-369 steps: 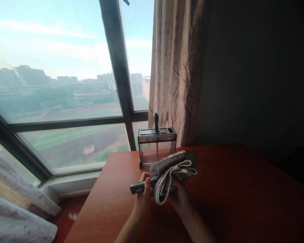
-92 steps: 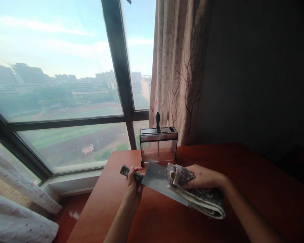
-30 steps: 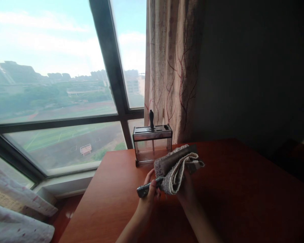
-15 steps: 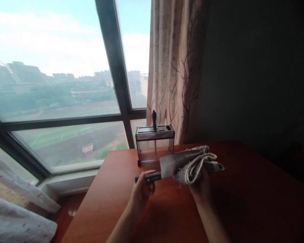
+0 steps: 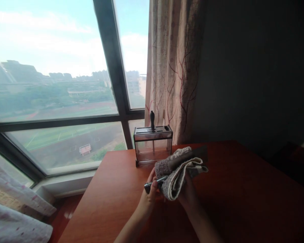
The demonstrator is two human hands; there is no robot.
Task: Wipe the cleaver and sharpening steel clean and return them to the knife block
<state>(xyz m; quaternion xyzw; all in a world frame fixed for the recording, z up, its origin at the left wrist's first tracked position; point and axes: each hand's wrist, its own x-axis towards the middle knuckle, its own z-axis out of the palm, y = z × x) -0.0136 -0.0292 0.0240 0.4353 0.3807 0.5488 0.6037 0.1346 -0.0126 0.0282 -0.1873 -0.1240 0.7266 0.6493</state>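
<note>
In the head view, the left grip (image 5: 150, 191) is clamped on the handle of a broad knife (image 5: 177, 163) above the counter (image 5: 108, 192), on the near side of a clear knife holder (image 5: 153, 152). The right grip (image 5: 186, 195), mostly hidden beneath, is closed on a folded cloth (image 5: 174, 185) that wraps the blade; the blade's end shows to the right. Good handling here likely means a steady handle, light even pressure along the blade, and thick folds between fingers and edge; which side is sharp, I cannot tell.
</note>
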